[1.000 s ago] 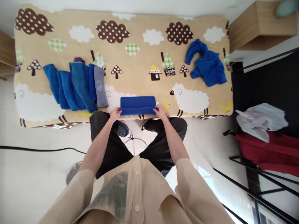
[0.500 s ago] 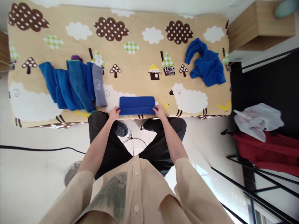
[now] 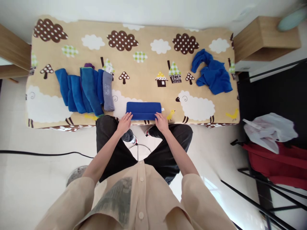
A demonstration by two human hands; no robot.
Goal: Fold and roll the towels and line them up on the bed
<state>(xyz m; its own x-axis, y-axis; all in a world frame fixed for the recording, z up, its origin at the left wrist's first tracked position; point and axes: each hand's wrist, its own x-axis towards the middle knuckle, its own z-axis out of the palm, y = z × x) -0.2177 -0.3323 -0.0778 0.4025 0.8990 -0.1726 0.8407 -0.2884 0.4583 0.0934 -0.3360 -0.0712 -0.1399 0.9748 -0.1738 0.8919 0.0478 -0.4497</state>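
The left hand (image 3: 125,123) is resting slightly spread fingers on the near left corner of a blue cloth (image 3: 144,107); the right hand (image 3: 161,122) is laying parted, bending fingers on the near right one. The cloth is lying along the near edge of the bed (image 3: 141,75), forming a lengthwise-creased strip; I am seeing its white tag (image 3: 162,109) at right. Beyond, folded cloths (image 3: 91,88) are lying at left, a crumpled cloth (image 3: 216,76) at right.

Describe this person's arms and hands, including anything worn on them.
Loose, short beige sleeves match the shirt, with no marking visible on them. The forearms below are bare. The left hand and right hand wear no gloves; no watch or bracelet shows.
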